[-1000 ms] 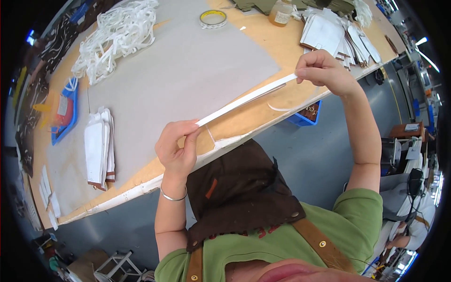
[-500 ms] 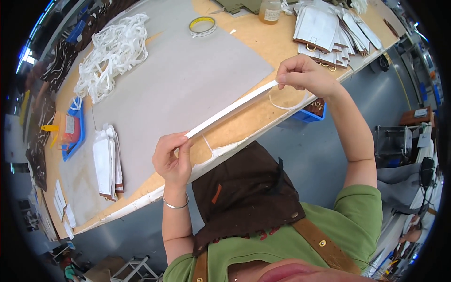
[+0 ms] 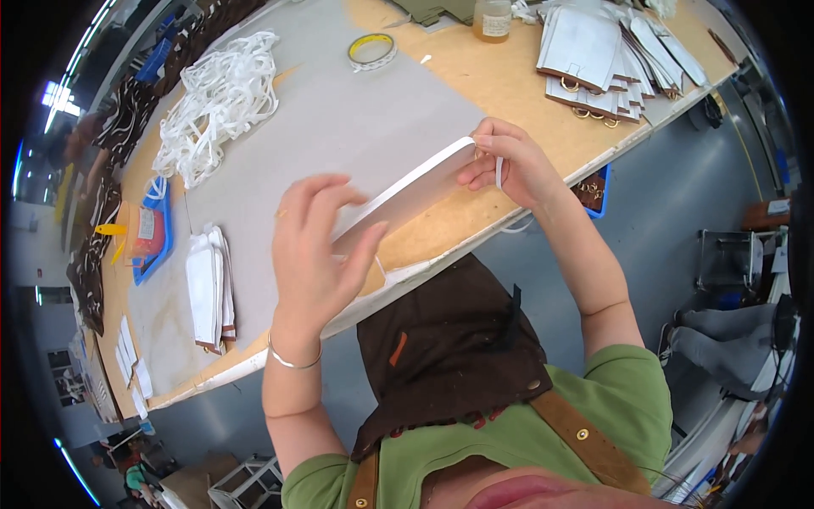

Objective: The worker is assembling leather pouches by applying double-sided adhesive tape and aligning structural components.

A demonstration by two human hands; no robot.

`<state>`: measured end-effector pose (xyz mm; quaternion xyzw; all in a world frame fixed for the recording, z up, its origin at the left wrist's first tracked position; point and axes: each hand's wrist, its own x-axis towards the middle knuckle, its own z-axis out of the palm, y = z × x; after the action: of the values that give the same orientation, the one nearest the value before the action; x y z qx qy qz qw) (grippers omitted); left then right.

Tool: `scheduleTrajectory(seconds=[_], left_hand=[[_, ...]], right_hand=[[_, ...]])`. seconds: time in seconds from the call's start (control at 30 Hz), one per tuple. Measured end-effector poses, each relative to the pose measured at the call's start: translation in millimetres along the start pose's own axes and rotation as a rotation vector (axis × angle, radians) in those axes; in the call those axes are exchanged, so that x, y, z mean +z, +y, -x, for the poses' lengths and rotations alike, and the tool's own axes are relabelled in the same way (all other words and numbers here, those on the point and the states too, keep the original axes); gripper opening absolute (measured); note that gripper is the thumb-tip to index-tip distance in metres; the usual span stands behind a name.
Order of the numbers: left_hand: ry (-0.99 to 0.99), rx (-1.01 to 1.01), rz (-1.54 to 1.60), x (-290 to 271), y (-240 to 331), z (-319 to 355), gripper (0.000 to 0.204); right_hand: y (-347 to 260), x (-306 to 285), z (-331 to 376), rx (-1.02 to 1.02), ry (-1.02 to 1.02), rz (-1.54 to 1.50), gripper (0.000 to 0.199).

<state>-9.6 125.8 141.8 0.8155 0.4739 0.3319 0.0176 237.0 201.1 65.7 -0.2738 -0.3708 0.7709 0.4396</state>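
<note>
My right hand [image 3: 515,165] pinches the far right end of a narrow white strip [image 3: 415,176]. The strip slants above the table's near edge, bowing slightly. At its lower left end is my left hand [image 3: 315,242], slightly blurred, with thumb and fingers spread apart; that end of the strip passes behind the fingers, and whether they touch it is hidden. A thin white length [image 3: 498,173] hangs by my right fingers. To the left of my left hand lies a small stack of white flat pieces with brown edges [image 3: 209,288].
A tangled heap of white strips [image 3: 220,102] lies on the grey sheet, with a tape roll [image 3: 371,53] beyond. White pieces with brass rings [image 3: 585,59] and a jar of amber liquid [image 3: 492,21] sit far right. A blue tray [image 3: 153,254] holds a red-filled container at left.
My left hand has opened from its pinch on the strip's left end. My right hand has drawn in leftward, still pinching the strip, and the view has shifted slightly.
</note>
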Motion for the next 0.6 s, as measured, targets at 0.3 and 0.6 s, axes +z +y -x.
scheduleTrajectory(seconds=[0.3,0.6], left_hand=[[-0.262,0.067,-0.056,48,33,-57,0.022],[-0.098,0.028,0.174,29,17,-63,0.021]], right_hand=[[8,2,2,-0.081,-0.005,-0.019,0.014],[-26,16,0,0.025,-0.106,0.185,0.018]])
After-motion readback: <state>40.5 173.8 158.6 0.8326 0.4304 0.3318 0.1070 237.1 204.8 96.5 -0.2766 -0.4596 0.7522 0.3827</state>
